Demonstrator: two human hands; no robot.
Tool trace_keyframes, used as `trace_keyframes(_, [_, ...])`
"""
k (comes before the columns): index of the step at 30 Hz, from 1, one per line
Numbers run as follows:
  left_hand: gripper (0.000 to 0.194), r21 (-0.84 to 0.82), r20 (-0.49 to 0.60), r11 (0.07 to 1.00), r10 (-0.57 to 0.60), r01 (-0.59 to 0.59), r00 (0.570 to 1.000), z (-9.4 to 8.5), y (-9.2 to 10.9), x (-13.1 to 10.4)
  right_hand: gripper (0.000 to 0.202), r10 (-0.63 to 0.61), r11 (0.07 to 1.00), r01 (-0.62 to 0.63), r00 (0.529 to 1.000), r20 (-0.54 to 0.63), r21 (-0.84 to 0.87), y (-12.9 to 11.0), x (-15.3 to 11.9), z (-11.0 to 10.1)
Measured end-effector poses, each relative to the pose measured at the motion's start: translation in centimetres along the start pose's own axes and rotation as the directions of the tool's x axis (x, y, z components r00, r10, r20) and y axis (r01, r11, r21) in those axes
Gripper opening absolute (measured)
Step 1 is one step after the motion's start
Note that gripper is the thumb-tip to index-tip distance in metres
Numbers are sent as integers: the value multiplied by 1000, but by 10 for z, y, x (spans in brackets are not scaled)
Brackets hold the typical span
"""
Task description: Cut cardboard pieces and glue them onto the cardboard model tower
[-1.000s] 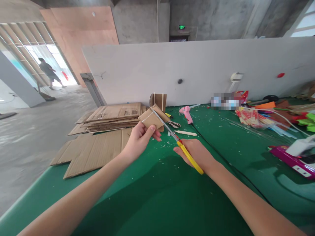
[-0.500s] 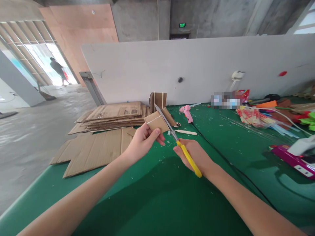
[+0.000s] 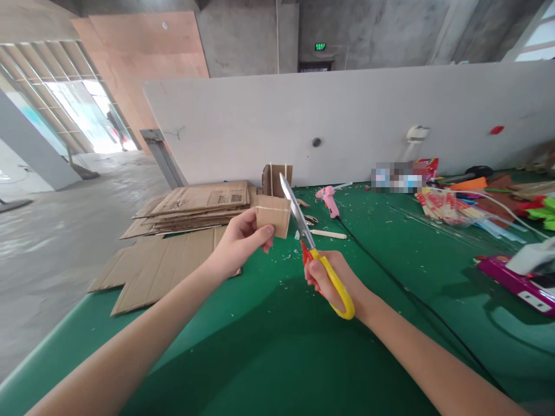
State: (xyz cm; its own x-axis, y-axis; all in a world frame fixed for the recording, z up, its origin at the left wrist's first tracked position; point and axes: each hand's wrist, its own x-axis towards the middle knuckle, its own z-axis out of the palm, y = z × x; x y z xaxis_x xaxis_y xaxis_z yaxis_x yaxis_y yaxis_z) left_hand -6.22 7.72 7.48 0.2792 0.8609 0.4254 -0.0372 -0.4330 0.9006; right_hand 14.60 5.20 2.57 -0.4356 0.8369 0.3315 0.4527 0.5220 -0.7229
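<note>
- Head view: a green tabletop (image 3: 243,346) fills the foreground, flecked with small pale scraps beyond the hands.
- Flattened cardboard sheets (image 3: 197,199) lie stacked toward the back left of the table.
- Yellow-handled scissors (image 3: 315,254), with red showing beside the pivot, are held above the table, silver blades aimed up and slightly left.
- Right hand (image 3: 332,274): closed round the scissor handles, thumb showing at the left of the yellow loop.
- Left hand (image 3: 245,237): thumb and fingers pinched together on the lower left of a cardboard piece (image 3: 273,218), thumb on the near face, other fingers partly hidden behind.
- Pink hot glue gun (image 3: 329,202): on the table beyond the right hand, trailing a black cord.
- That cardboard piece is brown, flat, roughly square and upright, raised off the table. A thin pale line crosses it near the top edge. Its right edge is just beside the blades; whether they touch, I cannot tell.
</note>
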Motion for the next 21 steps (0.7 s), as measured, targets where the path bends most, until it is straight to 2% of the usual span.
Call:
trace_keyframes(3, [16, -36, -5, 997, -70, 70, 998, -8, -1, 4, 62, 30, 998, -34, 998, 59, 56, 6, 2, -4])
trace_keyframes(8, [28, -163, -27, 969, -191, 184, 981, -13, 4, 9, 60, -3, 999, 7, 994, 105, -39, 14, 6, -20])
trace_keyframes(13, [27, -144, -130, 983, -134, 115, 982, -10, 1, 11, 53, 21, 999, -12, 976, 215, -44, 19, 7, -33])
trace_keyframes(17, [29, -73, -142, 991, -124, 115, 982, -8, -3, 10, 51, 75, 997, -67, 971, 228, -47, 21, 7, -34])
trace_keyframes(21, [24, 40, -153, 993, -104, 111, 983, -6, 2, 8, 54, 104, 994, -93, 969, 225, -61, 22, 8, -34])
